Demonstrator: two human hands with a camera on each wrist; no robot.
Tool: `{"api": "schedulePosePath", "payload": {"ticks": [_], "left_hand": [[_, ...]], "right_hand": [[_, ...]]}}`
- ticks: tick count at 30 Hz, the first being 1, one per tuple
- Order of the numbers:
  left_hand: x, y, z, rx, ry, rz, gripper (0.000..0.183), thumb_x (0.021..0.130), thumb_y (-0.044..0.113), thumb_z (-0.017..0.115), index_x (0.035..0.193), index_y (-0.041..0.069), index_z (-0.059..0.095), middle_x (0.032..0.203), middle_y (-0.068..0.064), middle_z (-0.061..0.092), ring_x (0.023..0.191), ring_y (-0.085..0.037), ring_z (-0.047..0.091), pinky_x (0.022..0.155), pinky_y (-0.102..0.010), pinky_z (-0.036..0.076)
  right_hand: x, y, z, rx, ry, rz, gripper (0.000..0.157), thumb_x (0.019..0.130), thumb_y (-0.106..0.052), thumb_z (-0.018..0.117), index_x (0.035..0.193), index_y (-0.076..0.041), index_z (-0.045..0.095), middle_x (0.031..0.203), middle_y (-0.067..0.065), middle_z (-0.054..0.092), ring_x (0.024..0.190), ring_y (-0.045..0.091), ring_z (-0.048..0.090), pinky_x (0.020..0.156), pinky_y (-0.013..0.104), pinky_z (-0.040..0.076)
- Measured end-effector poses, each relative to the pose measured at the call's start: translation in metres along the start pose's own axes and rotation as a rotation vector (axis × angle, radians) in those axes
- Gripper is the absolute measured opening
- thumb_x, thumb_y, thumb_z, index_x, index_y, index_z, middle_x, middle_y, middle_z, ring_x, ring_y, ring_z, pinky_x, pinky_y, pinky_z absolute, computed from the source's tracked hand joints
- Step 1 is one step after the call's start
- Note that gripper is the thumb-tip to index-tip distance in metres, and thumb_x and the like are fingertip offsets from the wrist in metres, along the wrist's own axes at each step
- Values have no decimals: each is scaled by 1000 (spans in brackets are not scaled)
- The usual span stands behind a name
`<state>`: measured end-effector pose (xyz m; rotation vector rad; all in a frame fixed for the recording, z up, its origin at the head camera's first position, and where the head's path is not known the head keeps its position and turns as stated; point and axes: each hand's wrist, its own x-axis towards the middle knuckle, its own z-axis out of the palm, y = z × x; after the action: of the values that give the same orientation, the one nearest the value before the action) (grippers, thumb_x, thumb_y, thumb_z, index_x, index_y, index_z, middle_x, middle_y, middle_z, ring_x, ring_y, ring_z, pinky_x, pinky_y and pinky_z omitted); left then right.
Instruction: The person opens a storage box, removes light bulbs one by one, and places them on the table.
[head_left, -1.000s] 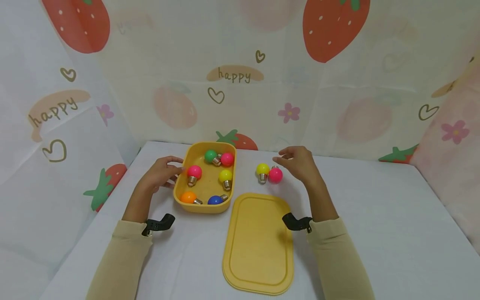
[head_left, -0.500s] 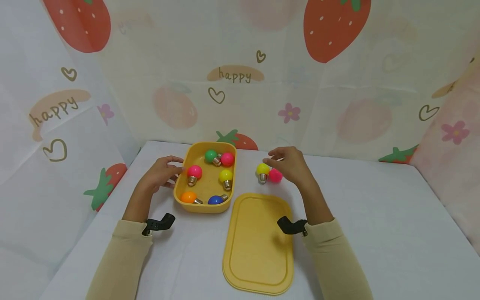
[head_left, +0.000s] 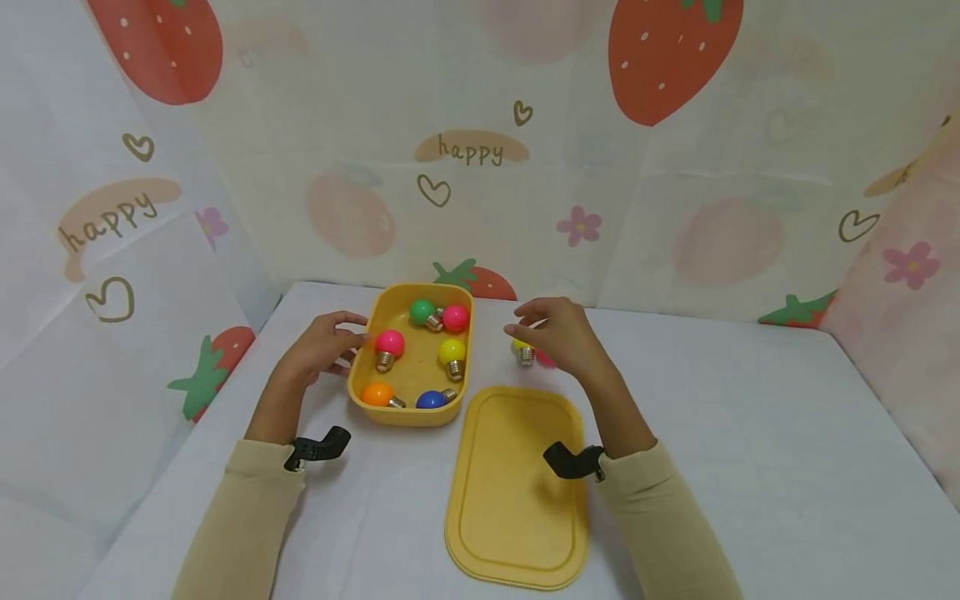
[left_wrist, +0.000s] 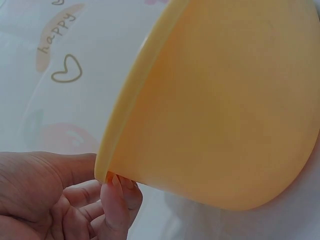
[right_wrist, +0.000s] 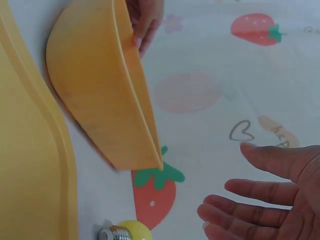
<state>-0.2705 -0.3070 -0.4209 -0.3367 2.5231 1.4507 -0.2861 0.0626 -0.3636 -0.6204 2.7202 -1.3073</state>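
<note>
My left hand (head_left: 322, 346) grips the left rim of a yellow plastic box (head_left: 412, 421); in the left wrist view, finger and thumb tips meet at its rim (left_wrist: 131, 82). Inside lie several coloured light bulbs, among them a green bulb (head_left: 422, 312), an orange bulb (head_left: 377, 394) and a blue bulb (head_left: 431, 401). My right hand (head_left: 558, 333) hovers over two bulbs on the table, its fingers relaxed and holding nothing. A yellow bulb (head_left: 525, 354) there is partly covered by the hand, and a pink bulb (head_left: 546, 360) mostly hidden. The right wrist view shows the yellow bulb (right_wrist: 135, 230) below the spread fingers.
A flat yellow lid (head_left: 517, 492) lies on the white table (head_left: 750, 433), in front of the bulbs and right of the box. Printed cloth walls (head_left: 637, 192) with strawberries and hearts stand at the back and sides.
My right hand has moved left, from beside the pink bulb to above both loose bulbs, covering more of them. The left hand and the box have stayed in place.
</note>
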Motion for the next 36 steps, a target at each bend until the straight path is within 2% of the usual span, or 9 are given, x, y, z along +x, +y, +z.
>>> {"api": "schedulePosePath", "payload": {"ticks": [10, 19, 26, 36], "left_hand": [[1, 0, -1, -3, -1, -4, 57, 101, 28, 62, 151, 11, 42, 133, -21, 61, 98, -29, 64, 79, -32, 60], [2, 1, -1, 12, -3, -8, 57, 102, 27, 60, 152, 9, 40, 133, -23, 60, 98, -29, 64, 77, -31, 61], [-1, 0, -2, 13, 1, -14, 58, 101, 28, 61, 152, 9, 40, 133, -22, 60, 100, -30, 64, 78, -31, 60], [3, -2, 1, 7, 14, -18, 57, 101, 29, 61, 151, 11, 42, 132, -20, 61, 101, -30, 64, 79, -31, 60]], "right_hand": [[-2, -13, 15, 4, -40, -6, 37, 92, -30, 76, 121, -7, 72, 108, 9, 72, 96, 25, 71, 70, 33, 61], [-3, -21, 26, -20, -84, -74, 35, 93, -29, 75, 121, -8, 73, 107, 6, 73, 97, 24, 68, 81, 35, 59], [-7, -30, 39, -4, -126, -118, 35, 93, -28, 75, 120, -6, 73, 109, 5, 72, 99, 22, 68, 81, 32, 59], [-12, -39, 56, -1, -202, -124, 36, 92, -26, 76, 123, -7, 72, 117, 6, 72, 103, 20, 67, 77, 29, 59]]}}
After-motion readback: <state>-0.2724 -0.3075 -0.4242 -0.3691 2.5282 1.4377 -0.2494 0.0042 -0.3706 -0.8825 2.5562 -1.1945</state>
